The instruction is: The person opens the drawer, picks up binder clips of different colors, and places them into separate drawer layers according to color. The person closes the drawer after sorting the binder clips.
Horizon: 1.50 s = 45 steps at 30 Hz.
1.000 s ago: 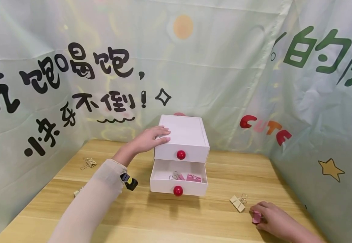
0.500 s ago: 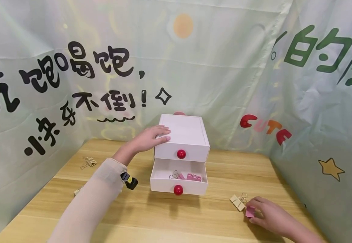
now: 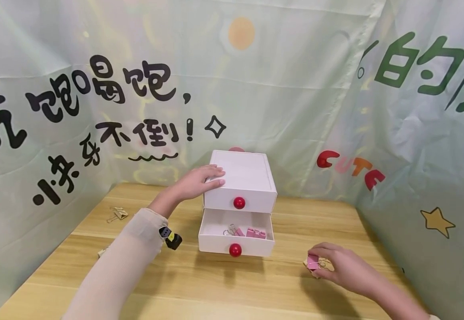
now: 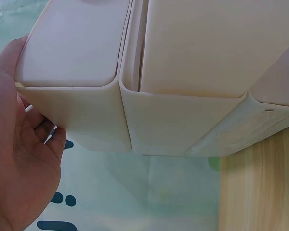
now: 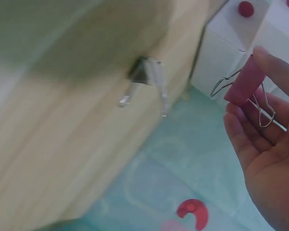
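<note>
A white two-drawer box [image 3: 242, 171] with red knobs stands at the table's middle. My left hand [image 3: 198, 181] rests on its top left edge, fingers laid over the top. In the left wrist view, the thumb lies along the edge of the upper drawer front. My right hand [image 3: 342, 266] pinches a pink binder clip [image 5: 245, 82] between thumb and fingers, its wire handles sticking out. Below it, a second binder clip [image 5: 139, 72] lies on the table, mostly hidden behind the hand in the head view. In the pulled-out lower drawer [image 3: 216, 244] lie pink binder clips [image 3: 256, 233].
On the wooden table [image 3: 256, 289], a pale yellow binder clip [image 3: 119, 214] lies at the back left. Another pale clip [image 3: 102, 252] shows partly behind the left sleeve [image 3: 124, 258]. A printed cloth [image 3: 288, 66] hangs round the back and sides.
My right hand has moved left and a little away from me with the pink binder clip, over the pale yellow clip. My left hand has stayed on the box.
</note>
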{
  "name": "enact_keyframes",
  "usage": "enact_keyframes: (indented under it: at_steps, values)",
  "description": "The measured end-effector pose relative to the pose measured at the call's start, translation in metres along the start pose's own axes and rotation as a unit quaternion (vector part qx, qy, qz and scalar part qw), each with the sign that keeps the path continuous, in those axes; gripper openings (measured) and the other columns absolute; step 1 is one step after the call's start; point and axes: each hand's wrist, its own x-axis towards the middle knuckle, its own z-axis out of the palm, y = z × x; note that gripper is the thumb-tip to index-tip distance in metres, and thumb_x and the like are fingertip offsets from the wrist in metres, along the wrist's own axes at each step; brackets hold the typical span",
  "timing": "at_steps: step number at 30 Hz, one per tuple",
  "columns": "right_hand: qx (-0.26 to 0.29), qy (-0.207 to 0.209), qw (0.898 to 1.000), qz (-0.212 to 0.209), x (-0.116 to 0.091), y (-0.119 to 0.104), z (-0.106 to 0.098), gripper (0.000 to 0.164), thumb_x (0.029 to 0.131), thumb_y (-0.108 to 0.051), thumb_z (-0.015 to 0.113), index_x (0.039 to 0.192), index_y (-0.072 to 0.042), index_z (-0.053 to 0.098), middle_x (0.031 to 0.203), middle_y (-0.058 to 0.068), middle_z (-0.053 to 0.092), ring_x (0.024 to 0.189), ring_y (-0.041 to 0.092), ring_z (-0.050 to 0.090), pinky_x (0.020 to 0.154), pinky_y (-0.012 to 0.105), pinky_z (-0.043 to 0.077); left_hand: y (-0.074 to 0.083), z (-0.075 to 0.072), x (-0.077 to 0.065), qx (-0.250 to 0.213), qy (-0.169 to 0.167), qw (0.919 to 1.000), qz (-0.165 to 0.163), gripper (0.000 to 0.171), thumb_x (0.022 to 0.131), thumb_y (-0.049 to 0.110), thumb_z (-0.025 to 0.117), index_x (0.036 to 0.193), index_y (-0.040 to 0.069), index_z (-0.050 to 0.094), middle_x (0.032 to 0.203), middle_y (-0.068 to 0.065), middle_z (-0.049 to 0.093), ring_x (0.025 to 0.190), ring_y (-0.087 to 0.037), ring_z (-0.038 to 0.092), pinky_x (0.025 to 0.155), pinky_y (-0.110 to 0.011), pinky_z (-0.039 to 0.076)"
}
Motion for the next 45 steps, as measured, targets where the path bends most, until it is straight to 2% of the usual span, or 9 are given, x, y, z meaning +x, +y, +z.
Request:
enact_keyframes:
  at_steps: [5,10,18,24,30,36,42,45]
  values:
    - [0.0,-0.001,1.0,0.011,0.016,-0.009,-0.011,0.036,0.081,-0.031,0.08,0.11,-0.014,0.071,0.109,-0.005,0.067,0.098,0.017,0.066,0.08,0.04,0.056,0.0,-0.001,-0.001,0.002,0.002,1.0,0.003,0.053,0.1,0.045,0.052,0.139,0.011,0.055,0.149,-0.006,0.044,0.144,-0.026,0.028,0.117,-0.047,0.019]
    - [0.012,0.015,1.0,0.014,0.032,-0.017,-0.02,0.04,0.082,-0.031,0.08,0.115,-0.011,0.071,0.113,-0.002,0.068,0.103,0.02,0.066,0.085,0.042,0.055,-0.001,-0.001,-0.002,0.003,0.005,1.0,0.0,0.053,0.1,0.046,0.051,0.139,0.011,0.056,0.149,-0.005,0.045,0.144,-0.024,0.028,0.117,-0.046,0.019]
    - [0.027,0.032,0.999,0.008,0.059,-0.033,-0.03,0.041,0.085,-0.033,0.077,0.119,-0.012,0.07,0.118,0.001,0.067,0.109,0.024,0.064,0.089,0.046,0.053,-0.005,0.0,-0.002,0.001,0.006,1.0,-0.001,0.054,0.099,0.048,0.05,0.139,0.012,0.056,0.15,-0.004,0.044,0.144,-0.024,0.028,0.117,-0.047,0.02]
    - [0.052,0.017,0.998,0.013,0.079,-0.043,-0.033,0.042,0.088,-0.038,0.073,0.122,-0.014,0.069,0.121,0.001,0.067,0.112,0.024,0.063,0.091,0.047,0.052,-0.005,0.0,-0.004,0.005,0.009,0.9999,0.0,0.053,0.099,0.047,0.051,0.139,0.012,0.056,0.149,-0.005,0.044,0.144,-0.024,0.029,0.117,-0.047,0.02]
    - [0.083,-0.006,0.996,0.022,0.098,-0.052,-0.03,0.042,0.089,-0.038,0.072,0.123,-0.013,0.068,0.118,0.0,0.069,0.11,0.022,0.064,0.091,0.047,0.052,-0.004,0.001,-0.003,0.005,0.007,1.0,-0.001,0.053,0.099,0.047,0.05,0.139,0.012,0.056,0.15,-0.004,0.044,0.144,-0.024,0.027,0.117,-0.047,0.019]
    - [0.084,-0.017,0.996,0.019,0.116,-0.061,-0.021,0.04,0.091,-0.035,0.069,0.123,-0.012,0.068,0.116,-0.001,0.069,0.109,0.02,0.064,0.093,0.045,0.052,-0.004,0.002,-0.003,0.0,0.009,1.0,0.0,0.053,0.099,0.047,0.051,0.14,0.013,0.055,0.15,-0.004,0.043,0.144,-0.023,0.027,0.117,-0.047,0.018]
    - [0.083,-0.022,0.996,0.016,0.131,-0.067,-0.007,0.029,0.09,-0.037,0.071,0.113,-0.019,0.071,0.107,-0.008,0.069,0.096,0.013,0.065,0.085,0.037,0.054,-0.003,0.002,-0.002,0.002,0.01,0.9999,0.002,0.053,0.099,0.048,0.051,0.139,0.013,0.056,0.15,-0.004,0.044,0.144,-0.023,0.028,0.117,-0.047,0.019]
    - [0.09,-0.023,0.995,0.02,0.137,-0.069,-0.001,0.025,0.088,-0.037,0.073,0.108,-0.021,0.071,0.103,-0.008,0.068,0.094,0.015,0.065,0.083,0.037,0.054,-0.003,0.003,-0.002,-0.001,0.011,0.9999,0.005,0.054,0.099,0.049,0.05,0.139,0.013,0.056,0.15,-0.004,0.044,0.144,-0.024,0.028,0.117,-0.048,0.02]
